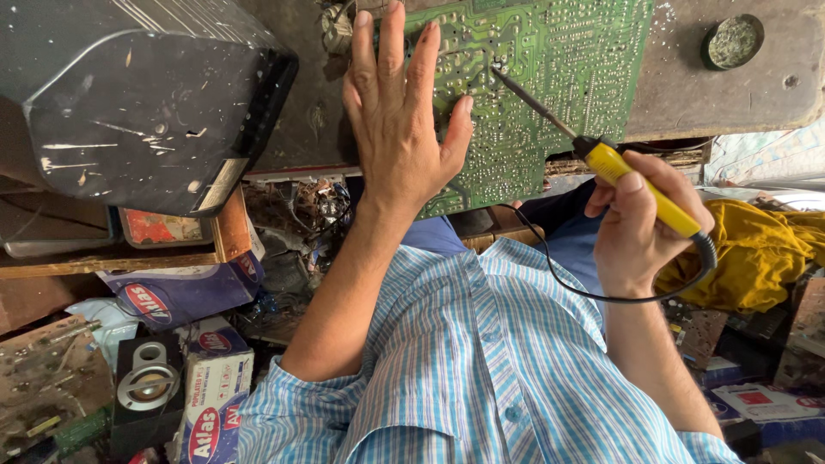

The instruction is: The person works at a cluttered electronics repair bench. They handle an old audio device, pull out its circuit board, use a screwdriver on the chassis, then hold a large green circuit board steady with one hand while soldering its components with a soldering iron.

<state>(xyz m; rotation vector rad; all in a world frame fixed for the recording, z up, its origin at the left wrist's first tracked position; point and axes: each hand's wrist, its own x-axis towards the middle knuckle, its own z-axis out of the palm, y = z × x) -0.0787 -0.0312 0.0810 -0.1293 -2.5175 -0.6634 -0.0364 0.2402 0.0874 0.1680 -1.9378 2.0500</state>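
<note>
Green circuit board (550,94), solder side up, lying on a worn grey workbench (713,94). The left hand (397,120) rests flat on the board's left part, fingers straight and slightly spread. The right hand (640,228) has its fingers clamped around the yellow handle of a soldering iron (601,155), whose dark tip touches the board near its upper middle. A round tin (732,41) sits at the bench's far side; a dark casing (137,94), cardboard boxes (210,387) and a yellow cloth (756,253) crowd the surroundings.

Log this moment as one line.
left hand: flat on circuit board | right hand: grips soldering iron | tip on board | black casing beside
</note>
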